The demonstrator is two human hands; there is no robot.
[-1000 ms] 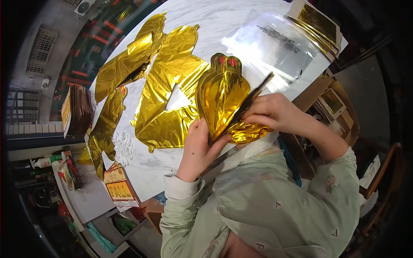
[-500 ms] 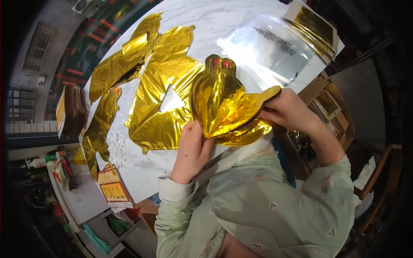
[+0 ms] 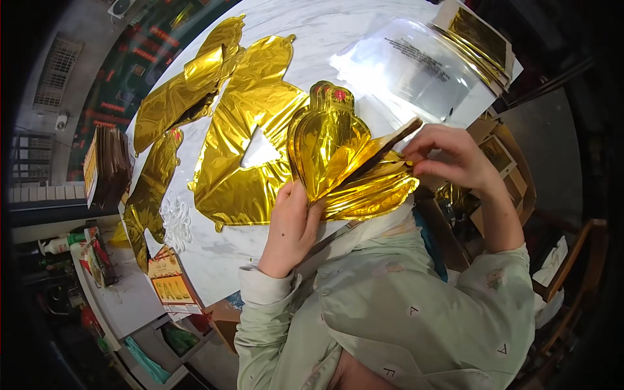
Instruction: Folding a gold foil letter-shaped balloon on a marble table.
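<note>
A stack of flat gold foil balloons, with small red marks near the top tab, is fanned over the table's near edge. My left hand grips its lower left part, thumb on top and fingers underneath. At the right side, my right hand pinches the edge of the lower layers, whose foil bunches toward the fingers. An upper flap sticks up beside them. Just left of the stack lies a large flat A-shaped gold foil balloon with a triangular hole. More folded gold foil rests farther left.
Clear plastic bags and a pile of gold-windowed packets lie at the far right of the marble table. Thin white strips, a printed card pack and a card stack line the left. An open carton stands right.
My right hand has shifted from the upper flap to the lower layers, moving slightly right. The stack's layers have spread apart at that side. My left hand keeps its hold.
</note>
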